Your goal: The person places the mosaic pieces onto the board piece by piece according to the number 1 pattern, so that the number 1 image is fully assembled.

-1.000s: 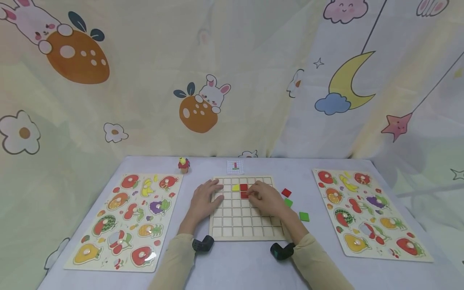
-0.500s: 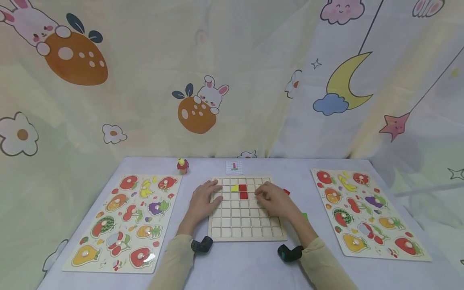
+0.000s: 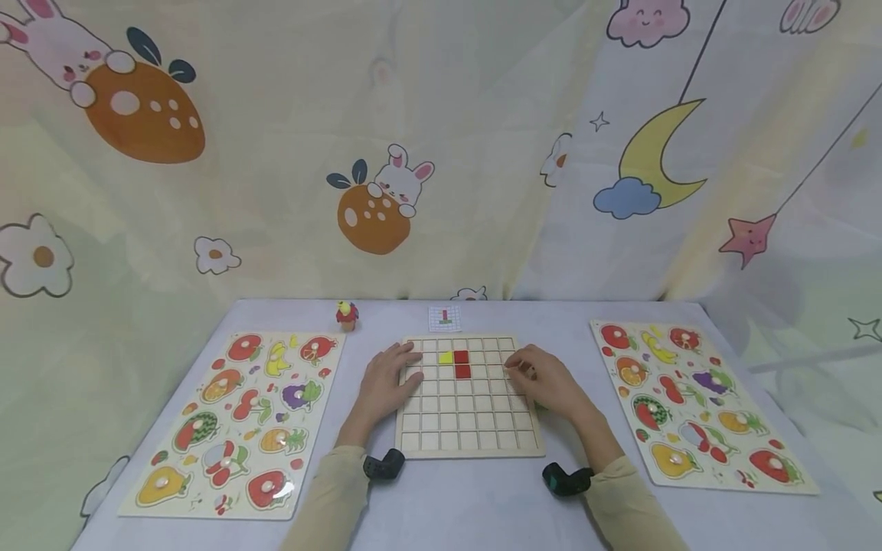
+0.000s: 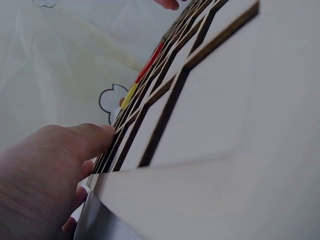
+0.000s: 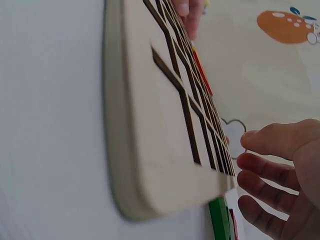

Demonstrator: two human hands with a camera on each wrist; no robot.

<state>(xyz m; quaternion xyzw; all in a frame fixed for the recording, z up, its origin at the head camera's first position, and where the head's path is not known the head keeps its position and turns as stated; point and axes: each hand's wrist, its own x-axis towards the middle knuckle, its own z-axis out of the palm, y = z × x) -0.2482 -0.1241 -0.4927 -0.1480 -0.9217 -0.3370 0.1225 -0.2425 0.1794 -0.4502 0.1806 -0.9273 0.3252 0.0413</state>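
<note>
A square wooden grid board [image 3: 468, 444] lies in the middle of the table. Side by side in its upper cells sit a yellow tile [image 3: 446, 357] and a red tile [image 3: 461, 357], with a second red tile [image 3: 463, 372] just below. My left hand [image 3: 387, 383] rests on the board's left edge, thumb and fingers spread. Over the right edge hovers my right hand [image 3: 547, 383], fingers loosely bent and nothing between them, as the right wrist view shows. Beneath it a green tile [image 5: 219, 220] and a sliver of red lie beside the board; the head view mostly hides them.
Fruit puzzle boards flank the grid, one at left [image 3: 234, 421] and one at right [image 3: 696, 413]. Behind it lie a small printed pattern card [image 3: 444, 318] and a red and yellow toy figure [image 3: 347, 315]. A patterned curtain [image 3: 482, 153] hangs at the back.
My right hand has drawn away from the lower red tile and moved right to the board's edge, covering the loose tiles there. My left hand has stayed put.
</note>
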